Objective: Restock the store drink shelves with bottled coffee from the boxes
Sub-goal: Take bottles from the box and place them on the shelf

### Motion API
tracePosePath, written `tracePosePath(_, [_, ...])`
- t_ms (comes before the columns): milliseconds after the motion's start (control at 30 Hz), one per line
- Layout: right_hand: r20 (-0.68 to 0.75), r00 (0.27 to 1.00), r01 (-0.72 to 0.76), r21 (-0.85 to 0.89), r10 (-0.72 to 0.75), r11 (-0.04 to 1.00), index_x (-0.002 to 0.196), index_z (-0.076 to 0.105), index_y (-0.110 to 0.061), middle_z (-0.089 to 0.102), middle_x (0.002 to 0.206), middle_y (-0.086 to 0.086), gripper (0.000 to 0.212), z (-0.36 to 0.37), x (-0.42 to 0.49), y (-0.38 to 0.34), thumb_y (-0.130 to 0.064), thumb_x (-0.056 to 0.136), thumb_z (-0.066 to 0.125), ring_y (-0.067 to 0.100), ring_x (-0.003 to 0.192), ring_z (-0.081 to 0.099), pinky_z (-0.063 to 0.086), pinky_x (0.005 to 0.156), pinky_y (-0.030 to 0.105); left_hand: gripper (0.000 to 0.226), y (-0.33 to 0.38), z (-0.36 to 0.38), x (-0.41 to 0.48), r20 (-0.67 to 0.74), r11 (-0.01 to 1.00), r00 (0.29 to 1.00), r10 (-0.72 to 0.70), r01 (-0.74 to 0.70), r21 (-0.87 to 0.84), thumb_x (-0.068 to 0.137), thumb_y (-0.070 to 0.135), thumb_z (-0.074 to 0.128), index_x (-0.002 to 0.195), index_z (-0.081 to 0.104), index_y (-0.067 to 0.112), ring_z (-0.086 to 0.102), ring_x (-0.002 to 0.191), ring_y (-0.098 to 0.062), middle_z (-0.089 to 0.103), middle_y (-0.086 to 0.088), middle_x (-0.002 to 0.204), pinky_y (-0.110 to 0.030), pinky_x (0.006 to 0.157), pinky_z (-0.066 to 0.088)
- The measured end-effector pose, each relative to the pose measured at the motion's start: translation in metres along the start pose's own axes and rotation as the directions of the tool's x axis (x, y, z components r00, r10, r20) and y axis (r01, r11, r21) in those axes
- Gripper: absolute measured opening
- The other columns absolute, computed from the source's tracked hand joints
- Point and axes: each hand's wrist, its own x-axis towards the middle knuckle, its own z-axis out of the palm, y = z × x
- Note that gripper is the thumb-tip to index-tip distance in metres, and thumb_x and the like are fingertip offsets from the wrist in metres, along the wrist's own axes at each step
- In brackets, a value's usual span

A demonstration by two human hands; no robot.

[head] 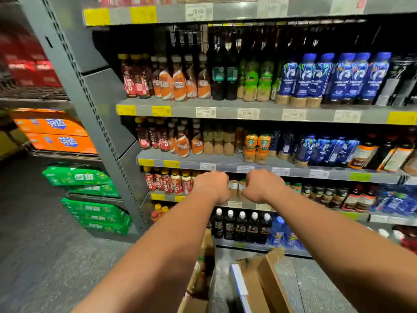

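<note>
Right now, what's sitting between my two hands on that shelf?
Two pale brown bottled coffees stand in the gap between your left hand and right hand, seen in the head view.

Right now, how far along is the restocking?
Done: the upper shelves look well filled with coffee bottles. In hand: the left hand and right hand reach into the next shelf down beside pale-capped bottles; whether they grip any is hidden. Left: the opened cardboard boxes sit on the floor, contents mostly unseen, so more may remain.
</note>
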Motion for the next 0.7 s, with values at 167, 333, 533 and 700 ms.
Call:
tracePosePath(167, [0.049, 0.998, 0.032, 0.012, -0.033, 0.999, 0.101, 0.061, -0.012, 0.062, 0.106, 0.009, 0.022, 0.030, -0.038, -0.057, -0.023, 0.085, 0.052, 0.028, 0.089, 0.058, 0.044, 0.070, 0.031, 0.027, -0.042, 0.019, -0.060, 0.066, 0.999, 0.997, -0.032, 0.031, 0.005, 0.090, 0.024, 0.051, 0.113, 0.062, 0.016, 0.059, 0.104, -0.029, 0.061, -0.006, 0.111, -0.037, 0.078, 0.047])
tracePosePath(333, [0.100, 0.992, 0.076, -0.002, -0.076, 0.997, 0.112, 0.059, -0.011, 0.061, 0.115, 0.013, 0.030, 0.063, -0.057, -0.095, -0.027, 0.088, 0.052, 0.031, 0.103, 0.059, 0.044, 0.072, 0.032, 0.028, -0.078, 0.049, -0.099, 0.122, 0.995, 0.988, -0.095, 0.096, -0.009, 0.091, 0.030, 0.053, 0.114, 0.062, 0.017, 0.060, 0.103, -0.030, 0.062, -0.007, 0.113, -0.037, 0.078, 0.048])
tracePosePath(533, [0.211, 0.973, 0.095, 0.031, -0.099, 0.995, 0.109, 0.061, -0.011, 0.060, 0.113, 0.010, 0.027, 0.109, -0.061, -0.119, -0.024, 0.087, 0.052, 0.031, 0.100, 0.058, 0.044, 0.075, 0.033, 0.027, -0.109, 0.090, -0.124, 0.227, 0.982, 0.959, -0.169, 0.184, -0.046, 0.089, 0.024, 0.053, 0.114, 0.062, 0.016, 0.059, 0.106, -0.030, 0.062, -0.008, 0.114, -0.038, 0.081, 0.047])
tracePosePath(700, [0.282, 0.952, 0.096, 0.104, -0.122, 0.990, 0.108, 0.060, -0.013, 0.061, 0.107, 0.010, 0.028, 0.141, -0.042, -0.126, -0.026, 0.084, 0.054, 0.030, 0.097, 0.059, 0.047, 0.077, 0.032, 0.022, -0.125, 0.123, -0.115, 0.280, 0.965, 0.932, -0.231, 0.255, -0.053, 0.089, 0.019, 0.049, 0.107, 0.061, 0.016, 0.060, 0.098, -0.027, 0.063, -0.007, 0.109, -0.036, 0.079, 0.047])
